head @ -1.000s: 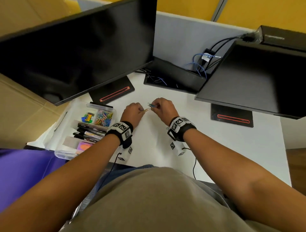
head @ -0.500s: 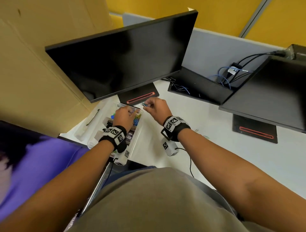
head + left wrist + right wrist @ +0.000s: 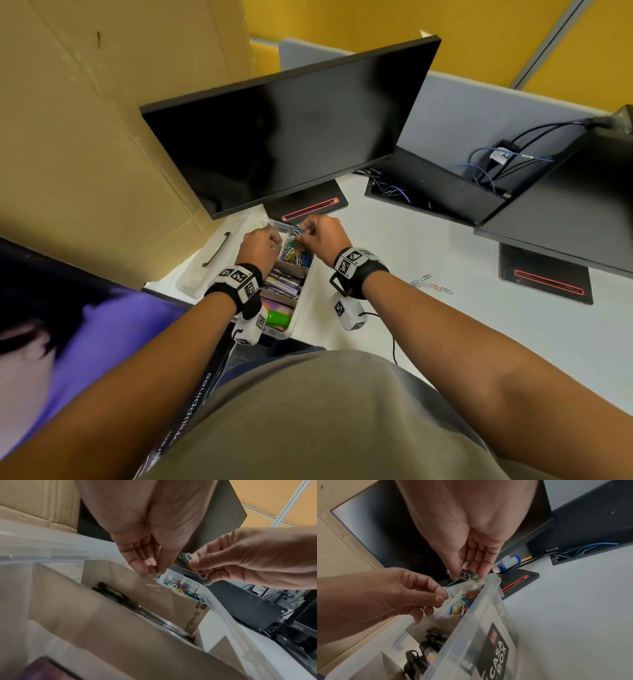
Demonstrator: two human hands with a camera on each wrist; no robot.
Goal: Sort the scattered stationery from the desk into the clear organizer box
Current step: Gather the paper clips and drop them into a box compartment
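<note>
The clear organizer box stands at the desk's left edge, split by cardboard dividers. Its far compartment holds a heap of coloured paper clips; black markers lie in the middle one. My right hand hovers over the clip compartment and pinches a small bunch of green and pink paper clips. My left hand hovers beside it with fingertips pressed together; a pale clip, blurred, shows at them.
Several loose paper clips lie on the white desk to the right of my right wrist. The box lid rests left of the box. A black monitor and its base stand close behind; a cardboard sheet is on the left.
Both hands have moved left from the middle of the desk to above the box's clip compartment, carrying their clips. The head view swung left with them.
</note>
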